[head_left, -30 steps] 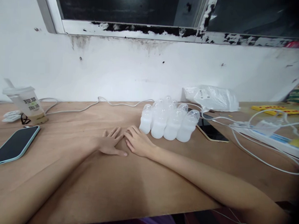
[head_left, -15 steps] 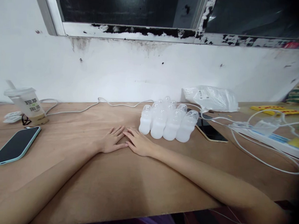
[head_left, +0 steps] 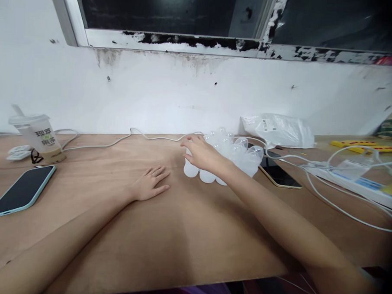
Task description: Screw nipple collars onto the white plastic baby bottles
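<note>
Several small white bottles with clear domed tops (head_left: pixel 247 160) stand grouped on the wooden table (head_left: pixel 139 248), right of the middle. My right hand (head_left: pixel 200 153) is over the leftmost bottle (head_left: pixel 190 169), its fingers bent around the top and hiding it. Part of the front row is covered by that hand and forearm. Flat on the wood to the left lies my left hand (head_left: pixel 150 184), palm down, fingers spread, with nothing in it.
A phone (head_left: pixel 21 191) and a drink cup with a straw (head_left: pixel 42 138) are at the left. Behind the bottles lies a white plastic bag (head_left: pixel 279 130). Another phone (head_left: pixel 279 171), a power strip (head_left: pixel 360 180), loose white cables and yellow strips (head_left: pixel 365 147) are at the right.
My right hand has left my left hand's fingertips and moved up and right onto the leftmost bottle. My left hand stays flat. The view has shifted slightly.
</note>
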A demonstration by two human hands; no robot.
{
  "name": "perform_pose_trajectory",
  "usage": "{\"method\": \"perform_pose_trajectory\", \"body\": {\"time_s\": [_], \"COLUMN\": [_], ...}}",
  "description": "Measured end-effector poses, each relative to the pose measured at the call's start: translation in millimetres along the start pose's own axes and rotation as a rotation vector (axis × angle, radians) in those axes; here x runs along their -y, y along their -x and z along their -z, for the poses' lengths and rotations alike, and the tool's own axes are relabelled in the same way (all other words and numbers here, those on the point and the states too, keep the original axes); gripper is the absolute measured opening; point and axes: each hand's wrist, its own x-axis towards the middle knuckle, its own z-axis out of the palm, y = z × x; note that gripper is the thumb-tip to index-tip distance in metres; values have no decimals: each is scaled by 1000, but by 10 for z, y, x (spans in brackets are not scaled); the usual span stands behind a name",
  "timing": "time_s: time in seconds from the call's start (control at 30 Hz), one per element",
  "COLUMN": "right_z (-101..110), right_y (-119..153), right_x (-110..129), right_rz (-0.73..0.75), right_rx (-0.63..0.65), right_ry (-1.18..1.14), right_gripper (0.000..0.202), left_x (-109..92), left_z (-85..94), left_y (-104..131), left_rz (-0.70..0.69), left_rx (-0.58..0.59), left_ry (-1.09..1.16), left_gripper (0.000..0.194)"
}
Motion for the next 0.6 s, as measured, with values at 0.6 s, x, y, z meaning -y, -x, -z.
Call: {"method": "perform_pose_trajectory", "body": {"time_s": [0.6], "right_z": [-1016], "right_y": [161], "right_x": [259], "right_rz": [24], "right_rx": [-40], "right_ry": [-790], "right_gripper": [51], "left_x": [37], "left_z": [73], "left_y": [-24], "left_rz": [5], "left_rx": [-357], "left_ry": [-334], "left_gripper": [46]}}
